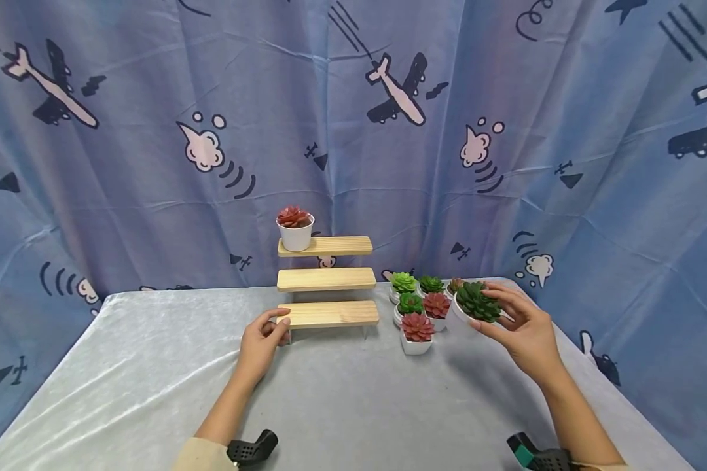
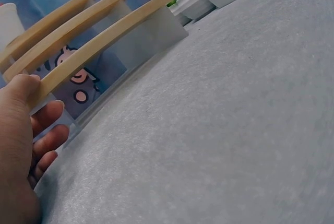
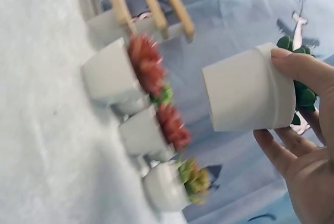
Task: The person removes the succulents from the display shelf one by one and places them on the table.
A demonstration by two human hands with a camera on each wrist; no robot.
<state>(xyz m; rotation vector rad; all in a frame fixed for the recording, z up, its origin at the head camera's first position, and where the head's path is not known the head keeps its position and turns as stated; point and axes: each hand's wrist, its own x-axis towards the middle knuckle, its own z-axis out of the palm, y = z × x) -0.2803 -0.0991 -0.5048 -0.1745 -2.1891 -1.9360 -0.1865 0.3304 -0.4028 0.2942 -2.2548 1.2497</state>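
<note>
A three-step wooden display stand (image 1: 330, 315) with clear side panels stands at the table's middle back. My left hand (image 1: 265, 340) pinches the left end of its lowest board, thumb on top and fingers beneath, as the left wrist view shows. On the top board's left end sits a white pot with a red succulent (image 1: 294, 229). My right hand (image 1: 521, 327) grips a white round pot with a dark green succulent (image 1: 477, 302) by its rim. In the right wrist view that white pot (image 3: 248, 91) is held above the table, with thumb and fingers on opposite sides.
Several small potted succulents cluster right of the stand, among them a red one in a square white pot (image 1: 416, 333) at the front and a bright green one (image 1: 403, 284) behind. A grey-white cloth (image 1: 353, 399) covers the table. A blue printed curtain (image 1: 353, 150) hangs behind.
</note>
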